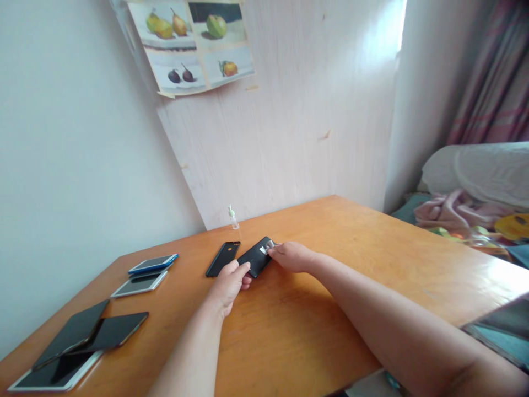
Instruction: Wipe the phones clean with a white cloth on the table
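A black phone (257, 261), its back turned up, is tilted just above the wooden table. My left hand (231, 280) grips its near left end, thumb on top and fingers curled underneath. At the far right end, my right hand (291, 256) is closed, its fingertips pinching a small grey-white piece (270, 245) against the phone's back. What that piece is, possibly a bit of cloth, is too small to tell. Just left of the phone, a black phone case (223, 259) with a round hole lies flat on the table.
A small clear pump bottle (235, 220) stands near the wall. Along the table's (322, 331) left side lie a blue-edged device (154, 264) on a white one (140, 284), and dark tablets (74, 331) over a white tablet (58, 372). Bedding (450, 212) is at right.
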The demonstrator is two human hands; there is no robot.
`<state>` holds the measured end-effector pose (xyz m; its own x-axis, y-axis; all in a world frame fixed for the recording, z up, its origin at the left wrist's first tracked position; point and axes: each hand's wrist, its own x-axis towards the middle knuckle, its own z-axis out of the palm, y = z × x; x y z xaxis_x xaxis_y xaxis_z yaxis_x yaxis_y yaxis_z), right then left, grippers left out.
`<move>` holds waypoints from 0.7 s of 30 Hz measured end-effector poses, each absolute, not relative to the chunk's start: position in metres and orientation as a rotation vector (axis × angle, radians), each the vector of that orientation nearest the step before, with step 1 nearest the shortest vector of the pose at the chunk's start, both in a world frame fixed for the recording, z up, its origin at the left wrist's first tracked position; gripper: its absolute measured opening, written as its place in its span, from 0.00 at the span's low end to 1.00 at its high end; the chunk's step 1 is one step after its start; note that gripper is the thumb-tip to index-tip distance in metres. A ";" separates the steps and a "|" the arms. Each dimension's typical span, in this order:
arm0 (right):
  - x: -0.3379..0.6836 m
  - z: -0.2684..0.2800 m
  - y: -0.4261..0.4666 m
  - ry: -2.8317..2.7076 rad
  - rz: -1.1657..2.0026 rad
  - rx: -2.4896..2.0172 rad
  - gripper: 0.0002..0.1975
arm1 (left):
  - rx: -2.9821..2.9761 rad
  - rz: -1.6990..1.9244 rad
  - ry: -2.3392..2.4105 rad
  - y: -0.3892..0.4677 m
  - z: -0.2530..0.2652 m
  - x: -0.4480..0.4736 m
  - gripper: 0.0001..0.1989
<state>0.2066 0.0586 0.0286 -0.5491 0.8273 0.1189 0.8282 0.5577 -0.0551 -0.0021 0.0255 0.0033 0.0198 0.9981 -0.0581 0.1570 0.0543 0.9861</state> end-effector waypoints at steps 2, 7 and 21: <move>0.208 0.029 0.059 -2.658 -0.055 -1.467 0.19 | 1.283 1.070 1.334 0.026 0.003 -0.002 0.14; 0.189 0.040 0.029 -2.788 -0.131 -1.147 0.20 | 1.245 1.100 1.310 0.026 0.004 -0.002 0.14; 0.182 0.040 0.020 -2.731 -0.015 -1.105 0.19 | 1.246 1.107 1.296 0.024 0.005 -0.001 0.14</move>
